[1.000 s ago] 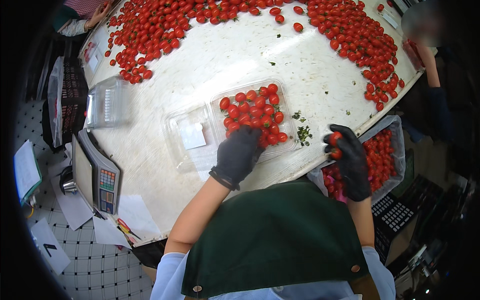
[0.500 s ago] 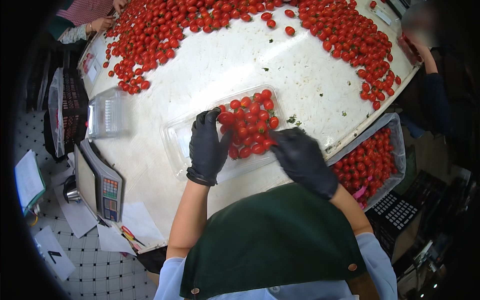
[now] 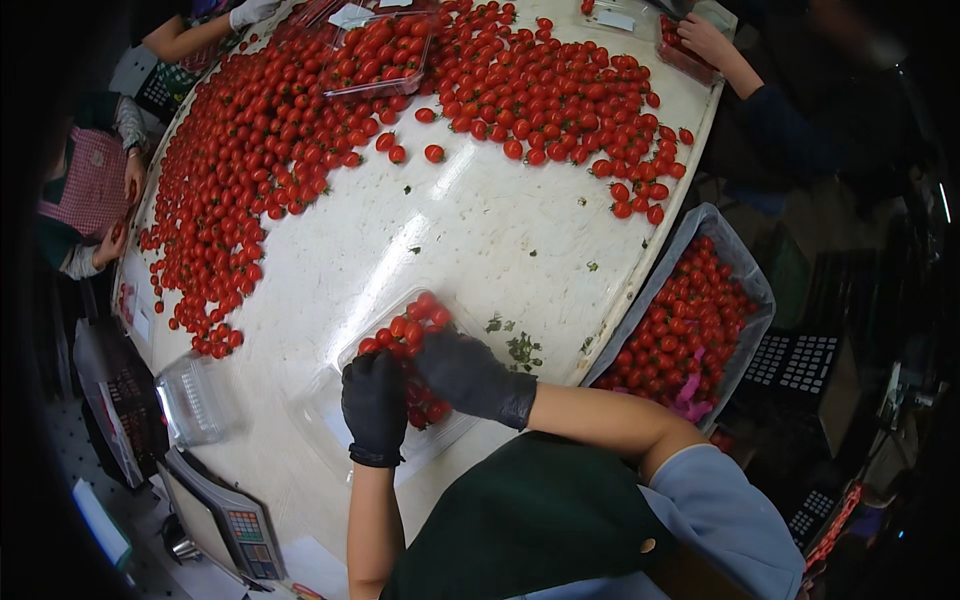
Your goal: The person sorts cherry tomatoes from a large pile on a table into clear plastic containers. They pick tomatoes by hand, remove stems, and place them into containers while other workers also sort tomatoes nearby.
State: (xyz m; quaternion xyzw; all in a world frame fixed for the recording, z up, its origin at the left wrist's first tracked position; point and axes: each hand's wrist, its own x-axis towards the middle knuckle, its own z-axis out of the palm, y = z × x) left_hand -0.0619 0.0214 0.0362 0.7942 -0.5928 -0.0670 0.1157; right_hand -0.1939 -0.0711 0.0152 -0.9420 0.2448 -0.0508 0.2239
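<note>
In front of me lies a clear plastic tray (image 3: 462,318) with a layer of red cherry tomatoes (image 3: 402,330) in it. My left hand (image 3: 375,408), in a black glove, is at the tray's left side with its fingers curled; what it grips there is hidden. Over the middle of the tray reaches my right hand (image 3: 472,380), also black-gloved. Its fingers are blurred and point down among the tomatoes, so their closure cannot be made out. Torn green stem bits (image 3: 524,350) lie just right of the tray.
A big heap of cherry tomatoes (image 3: 225,170) curves along the table's far side. A filled clear box (image 3: 378,62) stands on it. Left are empty clear boxes (image 3: 190,400) and a scale (image 3: 240,525). A lined tomato crate (image 3: 690,330) stands right. Other people's hands work around the edges.
The view has swung, showing more of the far table. My right hand has moved from the tray's right side in over the tomatoes. More green bits lie beside the tray.
</note>
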